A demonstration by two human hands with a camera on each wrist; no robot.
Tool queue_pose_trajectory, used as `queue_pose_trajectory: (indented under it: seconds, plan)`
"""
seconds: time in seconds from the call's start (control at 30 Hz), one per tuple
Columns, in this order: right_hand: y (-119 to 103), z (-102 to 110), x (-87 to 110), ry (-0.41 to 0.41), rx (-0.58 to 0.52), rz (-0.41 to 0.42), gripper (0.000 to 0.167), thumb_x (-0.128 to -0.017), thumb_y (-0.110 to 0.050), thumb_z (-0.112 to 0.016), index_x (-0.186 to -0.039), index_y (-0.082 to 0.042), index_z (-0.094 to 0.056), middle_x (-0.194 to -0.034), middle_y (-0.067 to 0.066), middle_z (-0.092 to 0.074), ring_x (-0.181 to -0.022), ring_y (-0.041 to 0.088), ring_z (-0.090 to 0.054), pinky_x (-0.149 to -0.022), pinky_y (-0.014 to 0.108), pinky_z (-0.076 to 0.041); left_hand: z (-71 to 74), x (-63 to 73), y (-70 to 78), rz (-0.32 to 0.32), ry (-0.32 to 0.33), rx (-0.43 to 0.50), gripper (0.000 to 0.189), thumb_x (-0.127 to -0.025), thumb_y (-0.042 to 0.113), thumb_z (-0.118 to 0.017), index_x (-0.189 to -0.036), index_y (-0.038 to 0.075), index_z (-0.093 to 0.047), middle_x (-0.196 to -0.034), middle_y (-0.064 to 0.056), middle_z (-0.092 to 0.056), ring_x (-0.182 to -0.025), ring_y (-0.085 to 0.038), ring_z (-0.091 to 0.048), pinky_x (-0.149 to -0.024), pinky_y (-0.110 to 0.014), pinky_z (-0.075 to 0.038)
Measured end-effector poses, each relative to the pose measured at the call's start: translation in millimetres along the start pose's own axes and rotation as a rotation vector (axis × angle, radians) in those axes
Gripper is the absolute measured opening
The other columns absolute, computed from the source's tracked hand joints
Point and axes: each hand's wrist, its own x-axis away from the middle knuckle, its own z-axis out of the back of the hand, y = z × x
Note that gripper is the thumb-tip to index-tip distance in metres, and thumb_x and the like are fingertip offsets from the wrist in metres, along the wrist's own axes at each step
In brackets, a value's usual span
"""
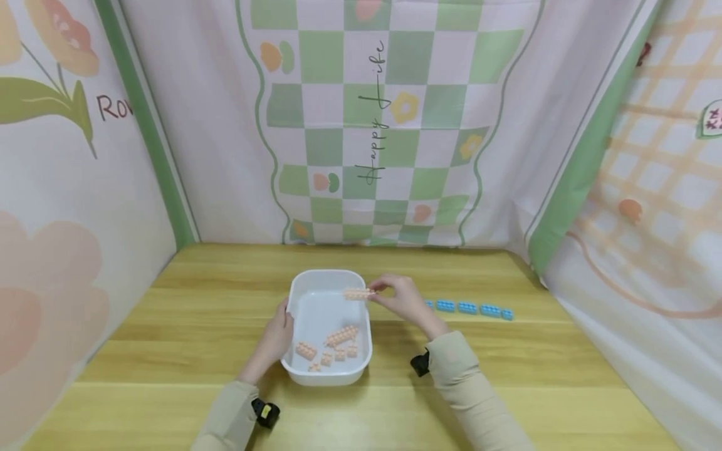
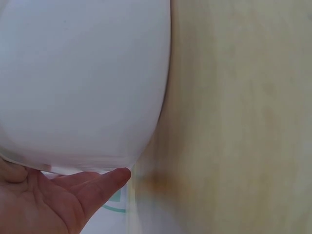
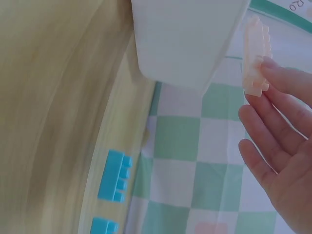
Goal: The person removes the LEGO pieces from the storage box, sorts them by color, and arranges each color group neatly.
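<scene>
A white plastic bin (image 1: 329,378) stands on the wooden table, with several peach building bricks (image 1: 341,336) at its near end. My left hand (image 1: 280,332) grips the bin's left side, its thumb at the rim. In the left wrist view, fingers (image 2: 105,187) lie along the bin's white wall (image 2: 87,83). Between thumb and fingertips my right hand (image 1: 403,299) pinches a long peach building brick (image 1: 356,294) over the bin's far right rim. The right wrist view shows this brick (image 3: 254,53) near one end, the other fingers loosely spread.
To the right of the bin, several blue building bricks (image 1: 467,307) lie in a row, partly hidden behind the right hand. A green-and-white checkered cloth (image 1: 383,138) hangs at the table's back edge, with printed cloth (image 1: 56,250) along both sides.
</scene>
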Motion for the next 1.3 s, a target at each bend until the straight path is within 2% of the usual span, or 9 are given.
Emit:
queue_pose_trajectory:
  seconds: [0.23, 0.6, 0.8, 1.07, 1.3]
  plan:
    - [7.8, 11.1, 6.6, 0.006, -0.009, -0.031, 0.020, -0.083, -0.019, -0.070, -0.100, -0.008, -0.070, -0.099, 0.006, -0.069, -0.096, 0.028, -0.063, -0.087, 0.044, -0.054, 0.0, -1.0, 0.1, 0.010, -0.001, 0.004, 0.049, -0.101, 0.013, -0.024, -0.145, -0.008, -0.018, -0.142, -0.034, -0.034, -0.125, -0.047, -0.042, -0.104, -0.055, -0.039]
    - [19.1, 23.8, 20.7, 0.022, 0.020, -0.085, 0.021, -0.084, -0.017, -0.070, -0.102, -0.007, -0.069, -0.100, 0.008, -0.069, -0.096, 0.025, -0.062, -0.088, 0.048, -0.053, -0.1, -1.6, -1.9, 0.018, -0.011, 0.011, 0.049, -0.101, 0.014, -0.022, -0.146, -0.005, -0.017, -0.143, -0.032, -0.034, -0.124, -0.046, -0.044, -0.103, -0.055, -0.040]
    - [25.7, 28.8, 29.7, 0.010, 0.019, -0.121, 0.024, -0.084, -0.018, -0.070, -0.102, -0.004, -0.068, -0.099, 0.011, -0.068, -0.097, 0.029, -0.061, -0.088, 0.051, -0.052, -0.3, -1.4, -1.3, 0.012, -0.015, 0.013, 0.049, -0.101, 0.013, -0.022, -0.146, -0.006, -0.016, -0.143, -0.033, -0.033, -0.125, -0.046, -0.042, -0.105, -0.055, -0.038]
    - [44.1, 30.9, 37.5, 0.006, 0.086, -0.160, 0.021, -0.084, -0.020, -0.070, -0.100, -0.006, -0.069, -0.097, 0.008, -0.069, -0.092, 0.025, -0.063, -0.084, 0.048, -0.053, 0.2, 0.2, -1.0, 0.036, -0.025, 0.009, 0.050, -0.101, 0.015, -0.022, -0.147, -0.004, -0.015, -0.143, -0.032, -0.034, -0.123, -0.046, -0.045, -0.100, -0.054, -0.044]
    - [53.9, 32.4, 42.4, -0.020, 0.100, -0.186, 0.020, -0.085, -0.019, -0.069, -0.100, -0.007, -0.069, -0.095, 0.006, -0.068, -0.090, 0.023, -0.063, -0.080, 0.043, -0.055, 0.2, -0.2, -1.6, 0.029, -0.026, 0.007, 0.050, -0.101, 0.015, -0.022, -0.147, -0.005, -0.015, -0.143, -0.032, -0.034, -0.122, -0.045, -0.046, -0.099, -0.053, -0.045]
